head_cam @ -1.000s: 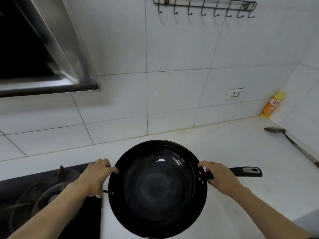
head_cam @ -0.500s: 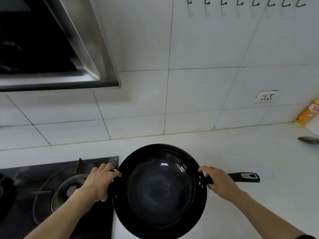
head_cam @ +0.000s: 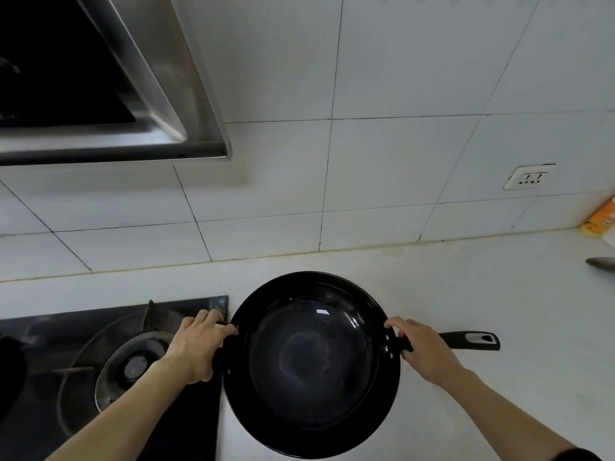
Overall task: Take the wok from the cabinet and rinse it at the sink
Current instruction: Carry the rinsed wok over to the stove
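Note:
A round black wok (head_cam: 311,364), empty and glossy inside, is held level in front of me above the white counter (head_cam: 466,287). My left hand (head_cam: 196,347) grips the small helper handle on its left rim. My right hand (head_cam: 422,352) is closed around the base of the long black handle, whose silver-tipped end (head_cam: 479,339) sticks out to the right. No sink or cabinet is in view.
A black gas hob (head_cam: 100,367) with a burner lies at lower left, a steel range hood (head_cam: 139,104) overhead. At the right edge are an orange bottle (head_cam: 602,217), a ladle's bowl (head_cam: 602,262) and a wall socket (head_cam: 529,178).
The view has swung left: the hob and hood show more, the bottle and ladle have slid to the right edge. Both hands keep the same grip on the wok.

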